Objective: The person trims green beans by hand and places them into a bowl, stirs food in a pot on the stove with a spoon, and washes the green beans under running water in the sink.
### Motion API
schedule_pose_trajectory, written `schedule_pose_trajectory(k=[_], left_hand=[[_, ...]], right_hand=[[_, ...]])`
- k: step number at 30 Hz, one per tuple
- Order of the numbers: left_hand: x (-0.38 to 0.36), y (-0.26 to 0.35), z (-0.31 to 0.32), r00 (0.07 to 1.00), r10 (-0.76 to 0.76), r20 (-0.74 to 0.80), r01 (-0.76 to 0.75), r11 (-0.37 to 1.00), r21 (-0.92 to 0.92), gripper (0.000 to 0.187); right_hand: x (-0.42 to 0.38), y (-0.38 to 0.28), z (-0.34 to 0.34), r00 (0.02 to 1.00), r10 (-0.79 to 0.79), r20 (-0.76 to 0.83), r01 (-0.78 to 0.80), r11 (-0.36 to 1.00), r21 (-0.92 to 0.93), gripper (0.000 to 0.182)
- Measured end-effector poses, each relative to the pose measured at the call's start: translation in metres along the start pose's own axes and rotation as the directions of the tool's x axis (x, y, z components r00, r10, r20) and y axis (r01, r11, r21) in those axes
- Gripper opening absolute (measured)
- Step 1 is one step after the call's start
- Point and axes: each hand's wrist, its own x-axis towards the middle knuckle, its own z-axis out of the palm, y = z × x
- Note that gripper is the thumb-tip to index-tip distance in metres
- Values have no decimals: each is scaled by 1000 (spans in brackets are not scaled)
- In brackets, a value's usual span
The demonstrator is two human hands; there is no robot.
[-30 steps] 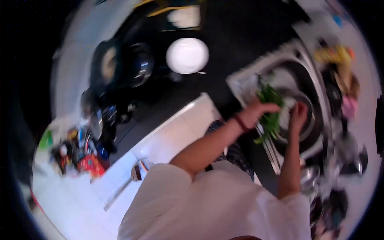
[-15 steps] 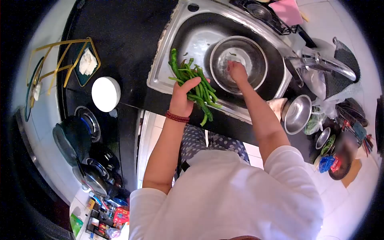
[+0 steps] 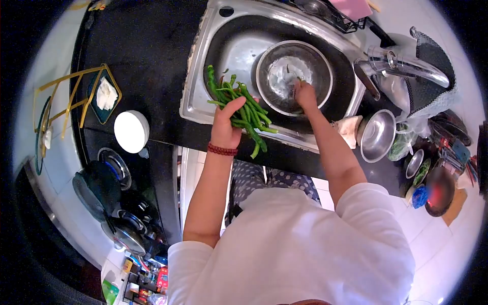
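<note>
A bunch of long green peppers [image 3: 247,113] rests in my left hand [image 3: 226,127], whose thumb lies over them at the sink's near edge. My right hand [image 3: 305,96] is inside a metal bowl [image 3: 325,66] of water; its fingers are closed, and what they hold, if anything, is too small to make out. A small dark green piece [image 3: 287,68] lies in the bowl near my fingers. The bowl stands in the steel sink [image 3: 198,104].
A white bowl [image 3: 131,131] and a gold-framed rack [image 3: 105,96] stand on the black counter at the left, above the stove [image 3: 114,168]. The faucet [image 3: 417,68] and another metal bowl [image 3: 377,136] are at the right.
The view has shifted slightly, so the sink and bowl appear farther left and higher. My right hand has moved towards the bowl's near right side. My left hand still holds the peppers.
</note>
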Motion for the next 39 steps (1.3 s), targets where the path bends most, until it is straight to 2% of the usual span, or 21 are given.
schedule_pose_trajectory(k=[1, 4, 5, 8, 9, 10, 12, 13, 16, 18, 20, 23, 25, 26, 27, 28, 30, 31, 34, 36, 39], left_hand=[[1, 1, 0, 1000, -11, -5, 11, 1000, 1, 23], [3, 1, -1, 1000, -29, -3, 29, 1000, 0, 25], [5, 1, -1, 999, -34, -1, 34, 999, 1, 25], [7, -1, 2, 999, -43, -3, 43, 999, 26, 26], [8, -1, 0, 998, -56, 3, 56, 998, 30, 26], [9, -2, -3, 998, -69, 8, 68, 997, 34, 26], [10, -4, -5, 996, -88, 1, 88, 995, 44, 26], [9, -3, -4, 996, -90, -6, 90, 995, 47, 26], [7, -2, -5, 994, -104, -19, 105, 994, 41, 26], [7, -3, -4, 993, -117, -6, 117, 993, 28, 26], [7, -3, -4, 991, -131, 23, 131, 991, 20, 26], [9, -4, -2, 982, -141, 128, 142, 990, -2, 27], [9, -6, 2, 983, -143, 113, 143, 990, 4, 28], [9, -7, 3, 985, -142, 102, 142, 990, 9, 28], [9, -8, 3, 982, -143, 121, 143, 990, 13, 29], [10, -9, 5, 984, -136, 114, 132, 990, 41, 29], [10, -10, 7, 988, -119, 102, 109, 989, 96, 29], [11, -9, 6, 984, -127, 122, 114, 987, 110, 29], [10, -7, 9, 985, -117, 130, 104, 989, 102, 27], [8, -4, 16, 983, -81, 162, 63, 992, 113, 27], [5, -2, 23, 983, -97, 158, 80, 991, 106, 25]], right_hand=[[10, 3, -7, 987, 102, 126, -114, 989, 94, 48], [19, -22, -40, 967, 255, -21, -249, 956, 154, 52], [20, -32, -43, 963, 232, -140, -200, 958, 206, 53], [41, -26, 0, 986, 138, -96, -95, 928, 361, 43], [50, -24, 22, 993, 77, -90, -54, 972, 230, 39], [53, -19, 40, 984, 24, 174, -83, 937, 339, 33], [52, -15, 72, 970, -43, 240, -68, 896, 439, 24], [39, -32, 63, 990, -11, 137, -50, 900, 432, 22], [24, -36, 49, 997, -3, 73, -26, 921, 388, 24], [20, -27, 26, 971, 179, 155, -236, 805, 544, 24], [11, -48, -46, 815, 382, 435, -579, 542, 609, 21], [11, -11, -37, 926, 251, 281, -377, 634, 675, 19], [17, 25, 4, 992, 128, -4, -119, 934, 336, 20], [19, 32, 18, 993, 15, -118, -2, 994, 112, 21], [11, 8, 4, 988, 103, 117, -120, 982, 147, 20], [9, 2, 14, 989, -60, 131, 59, 998, 11, 22], [6, -6, 26, 967, -59, 246, 0, 973, 233, 23], [2, -10, 34, 977, -209, -37, 210, 935, 285, 26], [-4, -35, -32, 989, 146, 31, -147, 989, 16, 28], [-12, -40, -82, 966, 191, -174, -217, 966, -143, 31], [-14, -17, -113, 951, 163, -265, -234, 935, -266, 38]])
